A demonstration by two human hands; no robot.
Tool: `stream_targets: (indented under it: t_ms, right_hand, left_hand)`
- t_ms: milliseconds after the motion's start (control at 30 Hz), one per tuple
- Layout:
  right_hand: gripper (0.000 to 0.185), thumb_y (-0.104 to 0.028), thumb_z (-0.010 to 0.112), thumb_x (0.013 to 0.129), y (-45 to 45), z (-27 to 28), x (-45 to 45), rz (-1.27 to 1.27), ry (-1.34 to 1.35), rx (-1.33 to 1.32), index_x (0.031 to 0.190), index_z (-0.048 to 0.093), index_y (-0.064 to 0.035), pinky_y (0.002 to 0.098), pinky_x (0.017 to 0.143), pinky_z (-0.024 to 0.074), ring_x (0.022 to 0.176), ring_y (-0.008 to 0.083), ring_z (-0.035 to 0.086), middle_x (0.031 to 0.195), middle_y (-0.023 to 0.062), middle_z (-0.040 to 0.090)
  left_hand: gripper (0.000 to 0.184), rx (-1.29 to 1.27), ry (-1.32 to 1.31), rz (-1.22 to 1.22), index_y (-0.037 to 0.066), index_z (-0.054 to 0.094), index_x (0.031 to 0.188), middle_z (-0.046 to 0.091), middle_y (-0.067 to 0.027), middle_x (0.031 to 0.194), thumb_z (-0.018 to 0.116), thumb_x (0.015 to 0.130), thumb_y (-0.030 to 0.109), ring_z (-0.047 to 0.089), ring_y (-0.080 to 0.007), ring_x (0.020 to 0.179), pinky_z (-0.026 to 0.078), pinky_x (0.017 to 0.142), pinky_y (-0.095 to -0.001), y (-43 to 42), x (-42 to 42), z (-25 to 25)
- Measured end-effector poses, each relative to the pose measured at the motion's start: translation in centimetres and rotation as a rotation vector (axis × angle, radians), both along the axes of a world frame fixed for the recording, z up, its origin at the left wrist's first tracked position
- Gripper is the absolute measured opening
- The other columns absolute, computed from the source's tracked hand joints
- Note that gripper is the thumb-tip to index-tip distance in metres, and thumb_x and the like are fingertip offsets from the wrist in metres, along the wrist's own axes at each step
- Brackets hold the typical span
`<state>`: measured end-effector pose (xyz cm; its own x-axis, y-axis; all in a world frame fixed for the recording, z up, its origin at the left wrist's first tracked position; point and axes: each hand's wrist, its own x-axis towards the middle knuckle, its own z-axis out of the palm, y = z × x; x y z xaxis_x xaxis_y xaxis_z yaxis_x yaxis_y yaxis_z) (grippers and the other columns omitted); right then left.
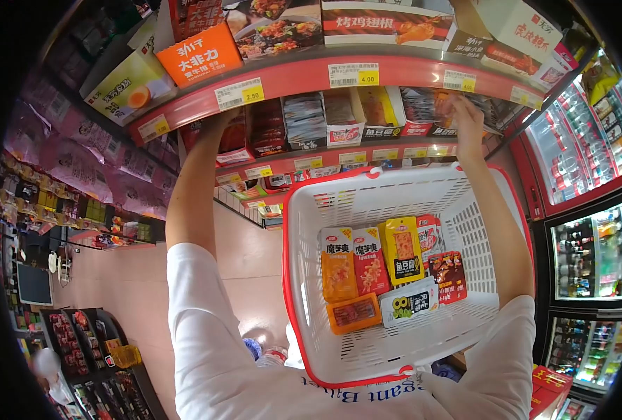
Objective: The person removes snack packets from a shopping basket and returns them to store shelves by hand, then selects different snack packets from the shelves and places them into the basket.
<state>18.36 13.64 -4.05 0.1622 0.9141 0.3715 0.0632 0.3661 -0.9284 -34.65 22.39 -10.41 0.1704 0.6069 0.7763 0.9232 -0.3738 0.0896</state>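
Note:
My right hand [463, 112] is at the right end of the middle shelf, its fingers closed at small snack packets [423, 103]; what they hold is too small to name. My left hand [216, 117] reaches under the upper shelf edge at the left, by a box of red packets [234, 136], its fingers hidden. Below my arms, a white basket with a red rim [293, 294] hangs by my right forearm. Inside it lie an orange packet [339, 269], a red packet [372, 266], a yellow packet [403, 245], a white and green packet [409, 303] and several others.
Price tags line the red upper shelf edge [283, 80], with snack boxes [199, 59] above it. Pink bags [80, 147] hang at the left. Drink fridges [594, 259] stand at the right. A low display rack [101, 357] is at the lower left.

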Motion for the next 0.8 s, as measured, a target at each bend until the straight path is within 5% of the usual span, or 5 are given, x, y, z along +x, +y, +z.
stream_targets:
  t_ms: [100, 600, 800]
  right_hand:
    - [0.026, -0.018, 0.058, 0.095, -0.1, -0.1, 0.4, -0.023, 0.156, -0.068, 0.077, 0.063, 0.0008, 0.0247, 0.067, 0.044, 0.069, 0.0099, 0.056, 0.073, 0.0031, 0.062]
    - [0.027, -0.018, 0.058, 0.094, -0.3, 0.1, -0.1, -0.051, 0.101, -0.042, 0.074, 0.063, -0.0009, 0.0233, 0.064, 0.0416, 0.067, 0.0085, 0.055, 0.072, 0.0021, 0.062]
    - [0.026, -0.018, 0.059, 0.093, -0.5, 0.1, -0.1, -0.067, 0.111, -0.049, 0.073, 0.063, -0.0013, 0.0233, 0.063, 0.0421, 0.067, 0.0084, 0.055, 0.072, 0.0022, 0.062]
  left_hand:
    - [0.047, 0.022, 0.024, 0.009, 0.008, 0.052, 0.133, 0.054, -0.0195, 0.133, 0.057, 0.095, 0.035, 0.049, -0.0358, 0.126, 0.04, 0.105, -0.0468, 0.2, -0.6, -0.4]
    - [0.054, 0.327, 0.436, 0.126, 0.01, 0.049, 0.136, 0.055, -0.0176, 0.133, 0.062, 0.092, 0.038, 0.051, -0.0339, 0.125, 0.042, 0.104, -0.0452, 5.8, -7.6, -5.2]
    - [0.058, 0.009, 0.185, 0.066, 0.01, 0.048, 0.137, 0.055, -0.017, 0.133, 0.065, 0.091, 0.039, 0.052, -0.0306, 0.124, 0.042, 0.103, -0.0441, 1.5, -4.5, -0.7]
